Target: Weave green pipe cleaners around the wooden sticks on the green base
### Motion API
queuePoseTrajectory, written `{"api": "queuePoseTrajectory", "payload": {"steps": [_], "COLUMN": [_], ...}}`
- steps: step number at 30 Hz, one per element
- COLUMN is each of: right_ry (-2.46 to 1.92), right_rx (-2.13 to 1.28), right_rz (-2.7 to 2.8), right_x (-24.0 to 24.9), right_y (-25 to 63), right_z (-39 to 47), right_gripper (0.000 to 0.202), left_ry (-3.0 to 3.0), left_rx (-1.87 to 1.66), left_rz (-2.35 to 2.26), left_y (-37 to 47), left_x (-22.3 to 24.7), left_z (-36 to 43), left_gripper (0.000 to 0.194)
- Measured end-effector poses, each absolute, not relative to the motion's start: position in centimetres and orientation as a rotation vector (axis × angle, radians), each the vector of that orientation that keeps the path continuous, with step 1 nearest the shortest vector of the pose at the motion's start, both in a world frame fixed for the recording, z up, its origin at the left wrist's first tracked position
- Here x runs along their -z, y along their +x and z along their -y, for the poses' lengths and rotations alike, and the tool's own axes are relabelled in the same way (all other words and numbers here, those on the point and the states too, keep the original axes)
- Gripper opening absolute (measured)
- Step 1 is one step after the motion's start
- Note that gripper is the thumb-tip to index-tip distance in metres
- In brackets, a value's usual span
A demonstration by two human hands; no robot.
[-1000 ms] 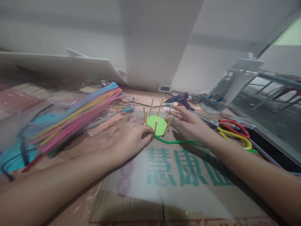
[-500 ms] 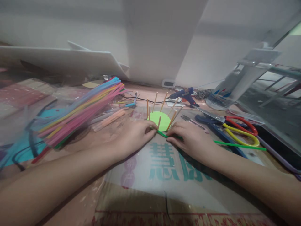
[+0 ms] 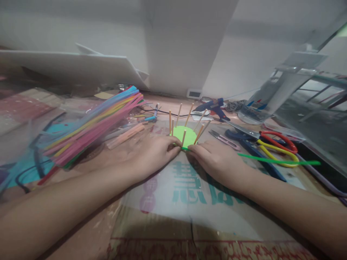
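A bright green disc (image 3: 186,135) lies on the printed sheet, with several thin wooden sticks (image 3: 199,133) standing up around its rim. A green pipe cleaner (image 3: 276,160) runs along the disc's near edge, passes under my right hand and sticks out far to the right. My left hand (image 3: 164,148) pinches at the disc's near left edge, by the foot of the front stick; the fingertips partly hide what they grip. My right hand (image 3: 214,155) is closed on the pipe cleaner, close against the disc's near right edge.
A bundle of coloured pipe cleaners (image 3: 100,126) lies left. Behind the disc is a blue glue gun (image 3: 213,107). To the right are thread snips (image 3: 225,140), scissors with red and yellow handles (image 3: 279,148) and a clear plastic container (image 3: 255,112). White boards (image 3: 67,66) stand at back left.
My right hand has moved left, closer to my left hand, and pressed the pipe cleaner up to the disc's edge. Its free end has shifted upward and right. My left hand stays nearly still.
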State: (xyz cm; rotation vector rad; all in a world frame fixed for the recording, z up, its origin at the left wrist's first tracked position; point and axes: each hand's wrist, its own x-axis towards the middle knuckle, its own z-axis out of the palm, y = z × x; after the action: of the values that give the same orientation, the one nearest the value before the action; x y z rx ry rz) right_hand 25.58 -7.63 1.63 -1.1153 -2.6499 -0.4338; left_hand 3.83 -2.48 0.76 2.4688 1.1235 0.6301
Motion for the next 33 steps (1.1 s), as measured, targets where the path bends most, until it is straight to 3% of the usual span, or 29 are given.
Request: {"api": "queuePoseTrajectory", "payload": {"steps": [8, 15, 33], "right_ry": [-1.155, -1.095, -1.09], "right_rx": [0.445, 0.264, 0.402], "right_rz": [2.59, 2.74, 2.761], "right_x": [-1.7, -1.6, -1.6], "right_y": [25.2, 25.6, 26.2], "right_z": [7.7, 7.1, 6.5], "right_gripper": [0.02, 0.012, 0.015], "left_ry": [2.478, 2.465, 2.451], "left_rx": [-0.629, -0.633, -0.63], "left_rz": [-1.126, -1.136, -1.143], "left_y": [3.7, 3.7, 3.9], "left_x": [-0.8, -0.8, -0.8], "left_z": [2.5, 2.5, 2.5], "left_gripper": [0.02, 0.02, 0.02]}}
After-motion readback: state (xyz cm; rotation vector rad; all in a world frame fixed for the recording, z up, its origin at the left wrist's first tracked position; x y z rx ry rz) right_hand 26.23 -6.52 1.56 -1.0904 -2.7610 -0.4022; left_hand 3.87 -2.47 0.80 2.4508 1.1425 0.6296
